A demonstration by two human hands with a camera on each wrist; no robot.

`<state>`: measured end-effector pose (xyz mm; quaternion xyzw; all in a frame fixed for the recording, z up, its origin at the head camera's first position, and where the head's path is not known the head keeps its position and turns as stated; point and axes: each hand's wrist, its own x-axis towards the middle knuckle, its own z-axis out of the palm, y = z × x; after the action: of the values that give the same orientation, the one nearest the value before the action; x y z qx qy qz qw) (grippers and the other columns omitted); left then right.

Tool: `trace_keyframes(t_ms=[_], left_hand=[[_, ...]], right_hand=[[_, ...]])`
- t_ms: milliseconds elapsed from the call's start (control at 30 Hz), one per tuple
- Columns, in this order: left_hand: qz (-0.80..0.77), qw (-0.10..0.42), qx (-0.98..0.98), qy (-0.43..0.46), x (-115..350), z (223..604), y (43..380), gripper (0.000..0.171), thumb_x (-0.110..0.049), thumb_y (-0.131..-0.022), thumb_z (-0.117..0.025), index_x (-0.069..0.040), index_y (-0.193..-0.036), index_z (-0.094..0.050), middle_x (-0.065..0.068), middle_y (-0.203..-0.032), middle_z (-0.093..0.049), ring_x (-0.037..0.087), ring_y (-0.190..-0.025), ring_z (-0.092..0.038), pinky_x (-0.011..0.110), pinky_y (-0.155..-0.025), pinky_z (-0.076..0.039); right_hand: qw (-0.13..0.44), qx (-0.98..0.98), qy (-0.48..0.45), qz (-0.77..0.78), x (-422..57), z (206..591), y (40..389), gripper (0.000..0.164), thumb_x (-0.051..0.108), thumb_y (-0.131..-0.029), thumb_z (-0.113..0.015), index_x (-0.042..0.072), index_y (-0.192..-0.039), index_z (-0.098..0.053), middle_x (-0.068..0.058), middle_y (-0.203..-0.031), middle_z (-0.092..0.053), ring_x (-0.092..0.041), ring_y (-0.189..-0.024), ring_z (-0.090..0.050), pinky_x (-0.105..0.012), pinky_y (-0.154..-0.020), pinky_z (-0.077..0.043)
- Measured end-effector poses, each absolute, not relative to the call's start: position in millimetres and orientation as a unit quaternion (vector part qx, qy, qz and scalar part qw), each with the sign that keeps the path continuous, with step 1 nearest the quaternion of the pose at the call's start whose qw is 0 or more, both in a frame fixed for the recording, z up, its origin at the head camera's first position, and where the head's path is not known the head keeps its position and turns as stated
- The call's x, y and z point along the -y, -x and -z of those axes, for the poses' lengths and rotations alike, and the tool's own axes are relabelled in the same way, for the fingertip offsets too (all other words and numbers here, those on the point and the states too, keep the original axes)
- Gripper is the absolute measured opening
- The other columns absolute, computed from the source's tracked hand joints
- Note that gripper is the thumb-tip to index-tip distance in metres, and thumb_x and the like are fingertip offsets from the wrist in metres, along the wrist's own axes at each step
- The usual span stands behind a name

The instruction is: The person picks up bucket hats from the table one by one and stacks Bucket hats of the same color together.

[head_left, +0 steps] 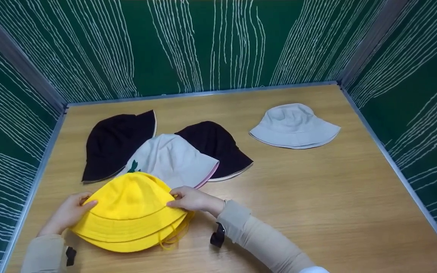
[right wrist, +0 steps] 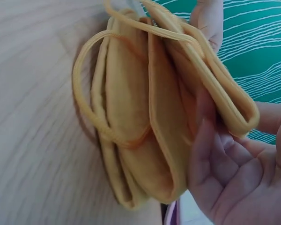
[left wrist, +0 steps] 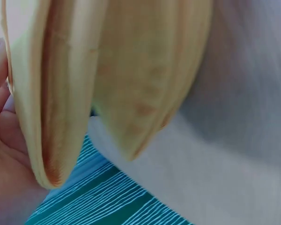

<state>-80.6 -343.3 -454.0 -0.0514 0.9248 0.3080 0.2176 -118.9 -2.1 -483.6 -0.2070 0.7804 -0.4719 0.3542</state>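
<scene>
A yellow bucket hat (head_left: pixel 127 201), folded flat, lies at the front left with another yellow brim (head_left: pixel 127 244) showing beneath it. My left hand (head_left: pixel 66 213) pinches its left side, thumb on top of the cloth. On the opposite side my right hand (head_left: pixel 194 199) pinches the crown just above the brim. The right wrist view shows folded yellow brims (right wrist: pixel 131 98) layered together, the right fingers tucked between them. A thin yellow cord (right wrist: pixel 84 101) loops out from these layers. Behind the yellow hats, a white hat (head_left: pixel 169 159) with a pink-edged brim and green motif is partly covered.
Two black hats lie behind the white one, one on the left (head_left: pixel 114 146) and one on the right (head_left: pixel 212 149). A pale grey hat (head_left: pixel 295 127) sits apart at the back right. Green walls (head_left: pixel 218 45) with white lines border the wooden table (head_left: pixel 317 212).
</scene>
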Motion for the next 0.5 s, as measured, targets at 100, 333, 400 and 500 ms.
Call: trace_keyframes(t_ms=[100,333,400,500], left_hand=[[-0.309,0.205,-0.927,0.051,343,460,80,0.053,-0.032,-0.099,-0.047,0.012,-0.128,-0.046,0.033,-0.128,-0.049,0.042,-0.112,-0.047,0.061,-0.101,-0.033],[-0.313,0.223,-0.918,0.096,340,454,78,0.061,-0.038,-0.099,-0.044,0.011,-0.134,-0.039,0.035,-0.136,-0.040,0.042,-0.115,-0.043,0.061,-0.105,-0.028],[-0.315,0.225,-0.917,0.101,341,450,76,0.062,-0.040,-0.099,-0.044,0.011,-0.134,-0.039,0.034,-0.135,-0.041,0.042,-0.113,-0.043,0.061,-0.104,-0.029],[-0.315,0.214,-0.919,0.098,343,447,74,0.060,-0.039,-0.099,-0.045,0.011,-0.132,-0.041,0.034,-0.132,-0.044,0.041,-0.111,-0.044,0.061,-0.103,-0.031]], right_hand=[[0.327,-0.792,0.203,0.474,4,489,119,0.015,0.021,-0.092,-0.060,0.007,-0.095,-0.064,0.006,-0.071,-0.050,-0.008,-0.064,-0.046,-0.018,-0.059,-0.038],[0.312,-0.801,0.199,0.470,5,489,117,0.012,0.021,-0.093,-0.060,0.009,-0.093,-0.062,0.006,-0.072,-0.050,-0.007,-0.063,-0.046,-0.018,-0.058,-0.038],[0.316,-0.802,0.199,0.465,5,485,116,0.013,0.023,-0.093,-0.060,0.010,-0.096,-0.062,0.005,-0.074,-0.053,-0.007,-0.063,-0.047,-0.018,-0.057,-0.039],[0.311,-0.810,0.206,0.452,6,482,116,0.016,0.024,-0.093,-0.059,0.010,-0.100,-0.062,0.004,-0.078,-0.057,-0.007,-0.066,-0.049,-0.018,-0.059,-0.042]])
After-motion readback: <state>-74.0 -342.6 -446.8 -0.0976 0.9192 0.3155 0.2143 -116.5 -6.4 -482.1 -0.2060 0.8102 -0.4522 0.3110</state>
